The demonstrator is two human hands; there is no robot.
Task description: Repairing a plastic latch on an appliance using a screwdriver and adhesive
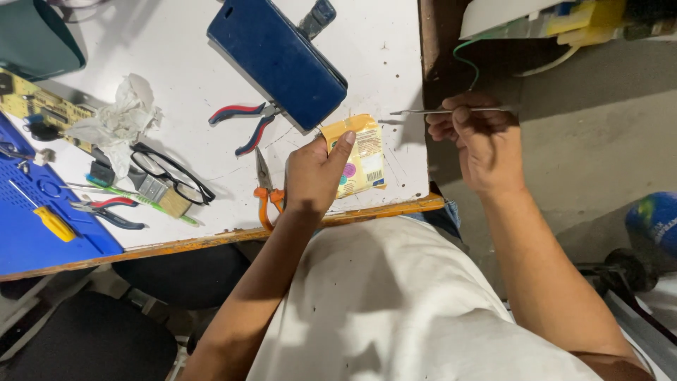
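While resting on a white bench (190,42), from left: blue mat (28,233) carrying yellow-handled screwdriver (53,223); crumpled tissue (123,113); black-rimmed glasses (173,173); red-and-blue pliers (247,123) beside a dark blue case (278,60); orange-handled pliers (266,190). Left hand (314,176) closed on yellow packet (360,155), thumb pressed on its face, packet lying near the bench's front right corner. Right hand (479,144), off the bench edge, grip pinched shut on thin metal tweezers (437,111), tips pointing left above the packet.
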